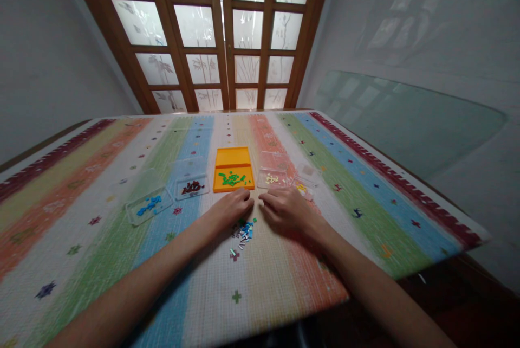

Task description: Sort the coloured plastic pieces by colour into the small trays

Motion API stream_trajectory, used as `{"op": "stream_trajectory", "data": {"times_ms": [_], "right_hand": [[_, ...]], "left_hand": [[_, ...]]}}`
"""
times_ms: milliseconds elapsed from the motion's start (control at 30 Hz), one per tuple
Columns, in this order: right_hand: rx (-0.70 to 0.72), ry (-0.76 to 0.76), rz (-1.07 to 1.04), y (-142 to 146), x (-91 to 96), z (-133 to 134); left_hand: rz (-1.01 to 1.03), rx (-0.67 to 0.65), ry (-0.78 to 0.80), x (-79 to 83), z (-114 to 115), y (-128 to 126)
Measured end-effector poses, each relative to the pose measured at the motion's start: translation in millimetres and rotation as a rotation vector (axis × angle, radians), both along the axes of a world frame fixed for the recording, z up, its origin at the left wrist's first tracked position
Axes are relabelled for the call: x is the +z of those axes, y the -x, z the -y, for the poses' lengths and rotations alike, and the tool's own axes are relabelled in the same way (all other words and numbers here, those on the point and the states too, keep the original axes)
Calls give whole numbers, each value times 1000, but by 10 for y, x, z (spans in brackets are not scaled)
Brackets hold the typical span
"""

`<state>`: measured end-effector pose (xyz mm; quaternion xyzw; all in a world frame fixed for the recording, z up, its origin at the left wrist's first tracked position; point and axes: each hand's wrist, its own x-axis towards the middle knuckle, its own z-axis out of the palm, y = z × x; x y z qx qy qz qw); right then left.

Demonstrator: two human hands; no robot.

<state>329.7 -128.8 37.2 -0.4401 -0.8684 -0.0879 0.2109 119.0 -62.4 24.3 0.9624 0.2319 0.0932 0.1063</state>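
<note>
My left hand [234, 206] rests just in front of an orange box [234, 157] that holds small green pieces [231, 179]. Its fingers are curled in, and anything in them is hidden. Across a narrow gap, my right hand [286, 208] lies on the cloth with fingers bent and thumb side toward the left hand; I cannot make out what it may pinch. Between my forearms sits a loose pile of small mixed pieces [244, 231], blue, green and greyish. A clear box with pale yellow pieces [272, 179] stands just beyond my right hand.
Left of the orange box are a clear box of dark red-brown pieces [192, 187] and a clear box of blue pieces [149, 206]. Another clear box with yellow pieces [301, 188] stands behind my right hand. A striped cloth [114, 261] covers the table, whose front edge is near me.
</note>
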Motion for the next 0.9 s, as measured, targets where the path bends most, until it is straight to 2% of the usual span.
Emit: {"op": "stream_trajectory", "data": {"times_ms": [467, 733, 900], "right_hand": [[13, -19, -21, -17, -20, -13], [11, -40, -14, -2, -9, -6], [16, -34, -7, -7, -9, -7]], "left_hand": [[102, 34, 88, -5, -82, -93], [120, -87, 183, 99, -1, -11], [134, -88, 186, 106, 45, -48]]}}
